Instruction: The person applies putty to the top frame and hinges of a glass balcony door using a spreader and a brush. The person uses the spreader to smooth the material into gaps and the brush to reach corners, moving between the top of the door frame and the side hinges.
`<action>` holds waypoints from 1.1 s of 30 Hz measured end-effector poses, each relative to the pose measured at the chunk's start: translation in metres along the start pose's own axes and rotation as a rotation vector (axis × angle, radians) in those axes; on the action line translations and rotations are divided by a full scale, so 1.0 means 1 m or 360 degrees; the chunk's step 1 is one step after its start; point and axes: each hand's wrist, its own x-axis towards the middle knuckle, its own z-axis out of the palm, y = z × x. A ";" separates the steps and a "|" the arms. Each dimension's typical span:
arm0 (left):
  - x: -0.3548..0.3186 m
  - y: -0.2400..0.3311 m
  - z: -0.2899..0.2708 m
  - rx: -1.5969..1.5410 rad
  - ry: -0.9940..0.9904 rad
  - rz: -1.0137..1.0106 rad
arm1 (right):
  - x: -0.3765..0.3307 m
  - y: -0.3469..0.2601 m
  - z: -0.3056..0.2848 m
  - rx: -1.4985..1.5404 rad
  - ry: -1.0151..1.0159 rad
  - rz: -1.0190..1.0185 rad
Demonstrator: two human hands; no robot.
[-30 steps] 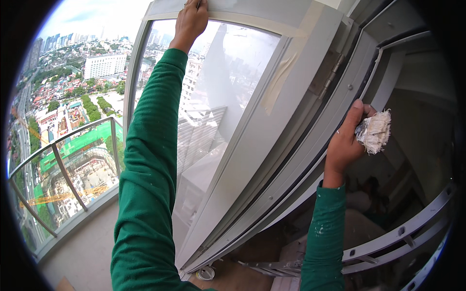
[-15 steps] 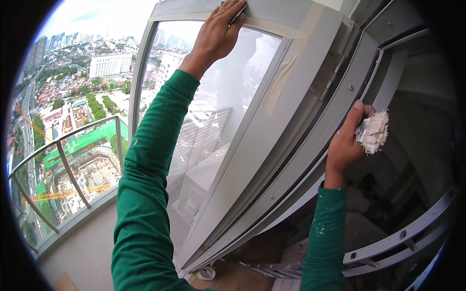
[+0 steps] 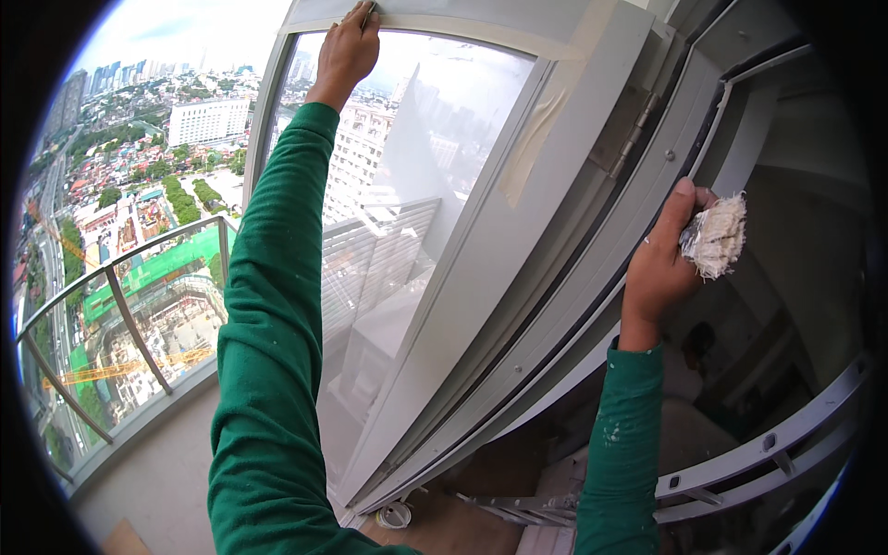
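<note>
My left hand reaches up to the top rail of a grey-framed glass door. Its fingers press a thin dark piece of what looks like sandpaper against the rail, mostly hidden under them. Masking tape clings to the upper hinge-side corner, and one strip hangs loose over the stile. Off to the right, beside the door jamb, my right hand is closed around a paintbrush. The brush's pale, stiff-looking bristles point right and its handle is hidden in the grip.
A metal hinge joins door and jamb. An aluminium ladder leans at the lower right. A small round container sits on the floor by the door's foot. At left, a balcony railing borders a high drop over the city.
My left hand has slid left along the top rail with the dark piece under its fingers. My right hand stays almost in place, the brush turned slightly.
</note>
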 end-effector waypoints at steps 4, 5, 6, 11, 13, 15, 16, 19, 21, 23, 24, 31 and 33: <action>0.000 0.000 -0.004 0.0131 -0.0129 0.0513 | 0.000 -0.002 0.000 0.0049 0.0016 0.0035; 0.000 -0.001 -0.006 0.0108 -0.0124 0.0309 | 0.001 -0.002 0.000 0.0036 0.0003 0.0021; 0.000 -0.001 -0.007 0.0084 -0.0116 0.0115 | 0.001 -0.003 0.000 0.0022 0.0000 0.0006; 0.001 0.002 -0.012 0.0191 -0.0284 0.0424 | 0.001 -0.004 0.002 0.0138 0.0056 0.0056; 0.000 0.006 -0.013 0.0112 -0.0238 0.0339 | 0.000 -0.003 0.001 0.0146 0.0040 0.0061; 0.000 0.012 -0.012 -0.0033 -0.0210 -0.0026 | 0.000 -0.003 0.001 0.0124 0.0032 0.0091; -0.002 0.017 -0.011 -0.0114 -0.0181 -0.0068 | 0.000 -0.002 0.001 0.0145 0.0031 0.0085; -0.013 0.031 -0.007 0.0059 -0.0191 0.0511 | 0.001 0.000 0.001 0.0094 0.0025 0.0068; -0.018 0.036 -0.007 0.0042 -0.0257 0.0487 | 0.001 0.001 0.001 0.0073 -0.0002 -0.0010; -0.019 0.038 -0.009 0.0125 -0.0211 0.0286 | 0.001 0.002 0.000 0.0051 0.0009 -0.0034; -0.019 0.039 -0.009 0.0141 -0.0185 0.0223 | 0.001 0.002 0.000 0.0053 0.0018 -0.0027; -0.020 0.032 -0.011 0.0128 -0.0195 0.0319 | -0.002 0.004 0.000 0.0083 -0.0001 0.0009; -0.018 0.029 -0.010 0.0094 -0.0206 -0.0071 | -0.002 0.005 0.001 0.0088 0.0015 -0.0019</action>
